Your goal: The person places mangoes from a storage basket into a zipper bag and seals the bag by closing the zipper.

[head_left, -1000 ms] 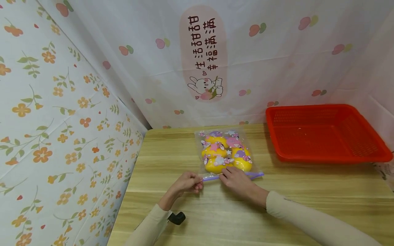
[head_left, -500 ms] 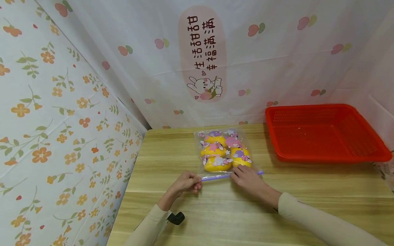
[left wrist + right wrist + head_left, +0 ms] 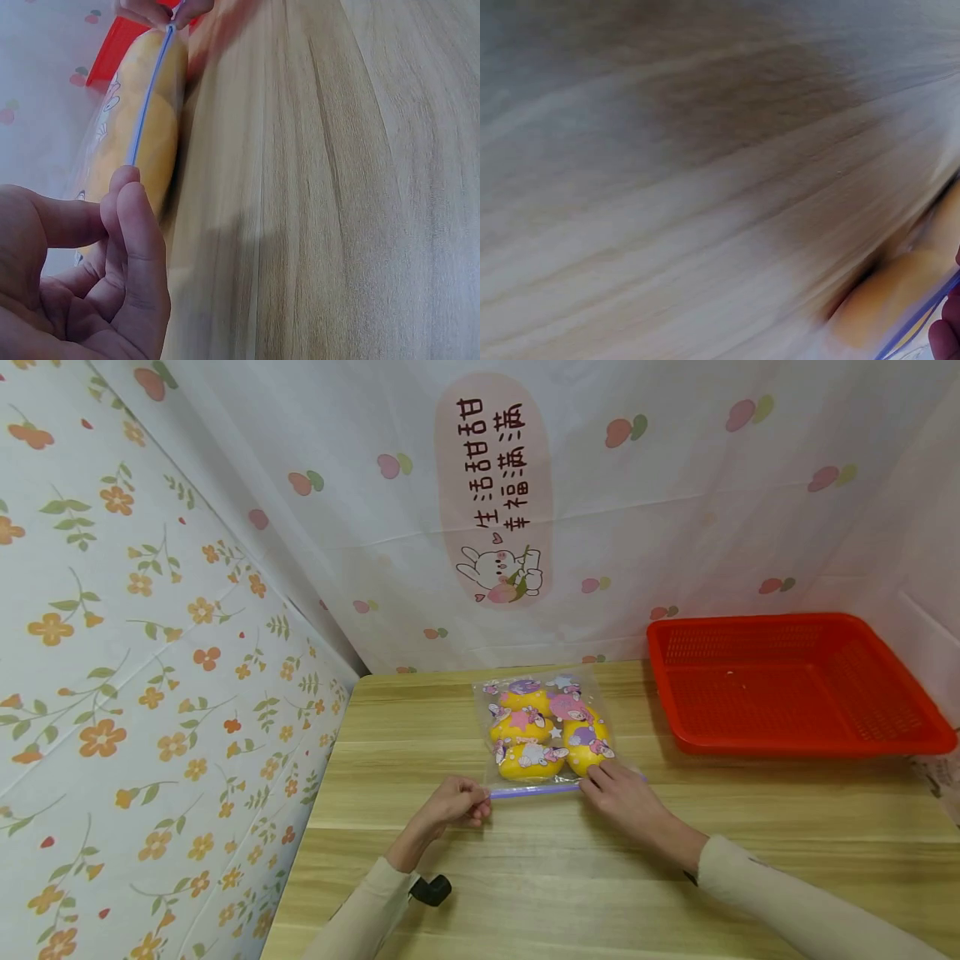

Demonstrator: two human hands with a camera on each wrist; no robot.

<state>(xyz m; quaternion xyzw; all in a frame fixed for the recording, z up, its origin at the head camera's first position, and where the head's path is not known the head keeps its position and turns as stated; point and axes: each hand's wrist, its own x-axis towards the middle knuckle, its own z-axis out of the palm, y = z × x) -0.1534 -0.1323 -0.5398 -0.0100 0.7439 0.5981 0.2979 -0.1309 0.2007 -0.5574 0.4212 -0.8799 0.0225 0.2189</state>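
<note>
A clear zip bag (image 3: 557, 732) printed with stars and cartoon figures lies on the table, its purple zip strip (image 3: 536, 791) toward me. Several rounded yellow things (image 3: 531, 763) fill it; their kind is unclear through the print. At the strip's left end my left hand (image 3: 454, 803) pinches it between thumb and fingertips, also plain in the left wrist view. Farther right along the strip, my right hand (image 3: 624, 799) pinches the zip near the bag's right corner. In the right wrist view only a bit of the fingers (image 3: 949, 330) shows beside the purple strip.
A red plastic basket (image 3: 757, 747) stands at the back right of the wooden table (image 3: 525, 885). Behind the table hangs a printed white curtain (image 3: 360, 527), and a flowered one (image 3: 150, 693) is on the left. A black wrist device (image 3: 431, 891) sits at my left cuff.
My right hand has slid to the right along the zip strip, from near its middle to close to the right corner. The left hand has stayed at the left end.
</note>
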